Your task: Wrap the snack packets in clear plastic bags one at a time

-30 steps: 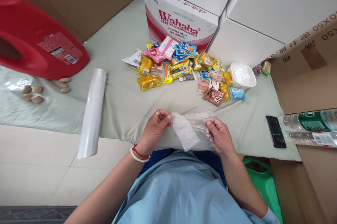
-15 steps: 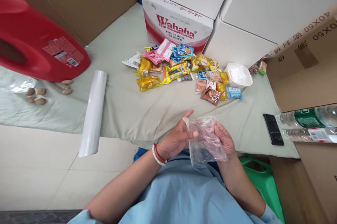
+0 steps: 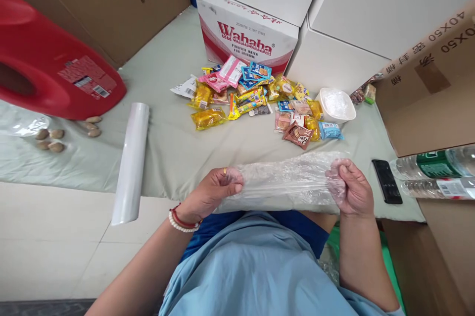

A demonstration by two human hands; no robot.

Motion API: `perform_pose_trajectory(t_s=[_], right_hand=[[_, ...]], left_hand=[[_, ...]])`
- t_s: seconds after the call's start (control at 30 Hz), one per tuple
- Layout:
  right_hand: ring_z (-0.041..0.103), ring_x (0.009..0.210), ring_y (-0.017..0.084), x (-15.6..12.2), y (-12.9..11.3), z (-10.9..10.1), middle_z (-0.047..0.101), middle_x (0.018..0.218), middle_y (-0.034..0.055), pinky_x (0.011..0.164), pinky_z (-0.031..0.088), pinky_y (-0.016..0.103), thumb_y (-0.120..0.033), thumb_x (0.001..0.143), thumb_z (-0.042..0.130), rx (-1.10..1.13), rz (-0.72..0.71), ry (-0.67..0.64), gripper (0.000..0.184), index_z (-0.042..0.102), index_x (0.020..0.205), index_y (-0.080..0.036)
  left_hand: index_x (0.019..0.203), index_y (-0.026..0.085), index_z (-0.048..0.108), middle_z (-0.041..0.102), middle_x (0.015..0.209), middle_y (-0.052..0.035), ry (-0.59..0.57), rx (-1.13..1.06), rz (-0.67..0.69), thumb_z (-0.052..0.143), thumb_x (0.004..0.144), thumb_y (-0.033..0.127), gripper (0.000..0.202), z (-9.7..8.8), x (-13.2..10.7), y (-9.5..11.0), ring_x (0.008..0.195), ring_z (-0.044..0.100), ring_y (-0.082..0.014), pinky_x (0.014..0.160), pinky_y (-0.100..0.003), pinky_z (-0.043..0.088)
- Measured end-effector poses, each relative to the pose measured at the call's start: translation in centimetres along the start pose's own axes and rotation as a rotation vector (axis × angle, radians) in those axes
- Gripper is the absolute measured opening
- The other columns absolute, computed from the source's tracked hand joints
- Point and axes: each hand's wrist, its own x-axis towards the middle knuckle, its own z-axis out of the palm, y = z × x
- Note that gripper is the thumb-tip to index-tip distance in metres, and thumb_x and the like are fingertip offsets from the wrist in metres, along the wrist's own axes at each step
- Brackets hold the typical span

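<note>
The left hand (image 3: 213,192) and the right hand (image 3: 352,189) are each closed in a pinch on one end of a clear plastic bag (image 3: 285,182), so it stretches taut between them. Wrapped snacks (image 3: 256,100) lie heaped beyond both hands. A white roll (image 3: 131,162) lies left of the left hand.

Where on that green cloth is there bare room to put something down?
The widest bare patch lies between the white roll and the snack pile. A narrower strip runs between that pile and the stretched clear plastic bag. It is crowded around the white bowl, and by the phone and bottles.
</note>
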Motion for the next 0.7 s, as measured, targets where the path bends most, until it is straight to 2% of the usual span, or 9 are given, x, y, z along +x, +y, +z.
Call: perform_pose_trajectory(t_s=[0.1,0.23,0.3,0.4,0.5,0.6,0.67,0.7], right_hand=[[0.023,0.045,0.006,1.1,0.7,0.5,0.039,0.058,-0.007,0.039,0.017,0.021,-0.048,0.071,0.091,-0.065,0.107,-0.059,0.036,0.074,0.091,-0.023],[0.028,0.043,0.005,3.4,2.9,1.6,0.043,0.055,-0.008,0.039,0.016,0.02,-0.055,0.065,0.093,-0.178,0.238,-0.108,0.048,0.072,0.092,-0.021],[0.03,0.042,0.006,4.4,4.3,2.3,0.045,0.053,-0.008,0.038,0.015,0.021,-0.06,0.062,0.093,-0.236,0.253,-0.11,0.053,0.07,0.089,-0.02],[0.032,0.044,0.006,5.2,5.9,3.3,0.048,0.054,-0.0075,0.04,0.017,0.021,-0.064,0.057,0.092,-0.273,0.224,-0.104,0.057,0.068,0.083,-0.019],[0.032,0.045,0.007,5.3,6.5,3.9,0.048,0.054,-0.0072,0.041,0.018,0.022,-0.065,0.059,0.091,-0.299,0.226,-0.129,0.056,0.065,0.08,-0.02],[0.037,0.046,0.008,5.2,6.4,3.9,0.055,0.058,-0.0048,0.041,0.02,0.022,-0.069,0.063,0.087,-0.3,0.226,-0.142,0.057,0.067,0.086,-0.02],[0.041,0.048,0.009,5.1,6.2,3.6,0.065,0.068,-0.0004,0.041,0.022,0.023,-0.072,0.066,0.084,-0.28,0.233,-0.124,0.062,0.068,0.096,-0.021],[0.041,0.048,0.009,5.0,6.1,3.3,0.07,0.073,0.002,0.041,0.022,0.023,-0.073,0.067,0.083,-0.269,0.242,-0.111,0.064,0.068,0.102,-0.021]], left_hand=[[0.074,0.019,0.073,0.061,0.071,-0.0005,0.078,0.035,0.026,0.093,0.067,0.044,0.033,-1.0,-0.4,0.5,0.068,0.053,-0.013,0.063,-0.024,0.045],[0.083,0.02,0.067,0.068,0.093,-0.0029,0.212,-0.036,0.027,0.092,0.069,0.048,0.04,-1.7,-0.2,0.5,0.085,0.064,-0.0169,0.077,-0.029,0.056],[0.084,0.021,0.063,0.065,0.085,0.0006,0.294,-0.005,0.047,0.09,0.071,0.053,0.043,-2.0,0.1,0.3,0.074,0.063,-0.0146,0.07,-0.028,0.055],[0.084,0.021,0.062,0.056,0.067,0.0054,0.426,0.233,0.074,0.085,0.074,0.055,0.042,-2.8,0.5,-0.1,0.055,0.05,-0.0103,0.054,-0.023,0.043],[0.086,0.02,0.062,0.056,0.065,0.005,0.527,0.41,0.031,0.079,0.078,0.055,0.039,-4.0,0.8,-0.2,0.054,0.047,-0.0111,0.054,-0.025,0.039],[0.102,0.02,0.061,0.062,0.085,0.0004,0.77,0.552,0.108,0.082,0.075,0.049,0.045,-4.5,0.8,-0.2,0.07,0.057,-0.0155,0.062,-0.029,0.046],[0.114,0.019,0.058,0.061,0.106,-0.0059,0.937,0.683,0.264,0.082,0.076,0.043,0.051,-4.1,0.5,-0.3,0.086,0.061,-0.0197,0.069,-0.033,0.05],[0.116,0.019,0.057,0.059,0.113,-0.0086,0.984,0.755,0.368,0.081,0.078,0.04,0.05,-3.6,0.2,-0.5,0.091,0.061,-0.0217,0.072,-0.036,0.051]])
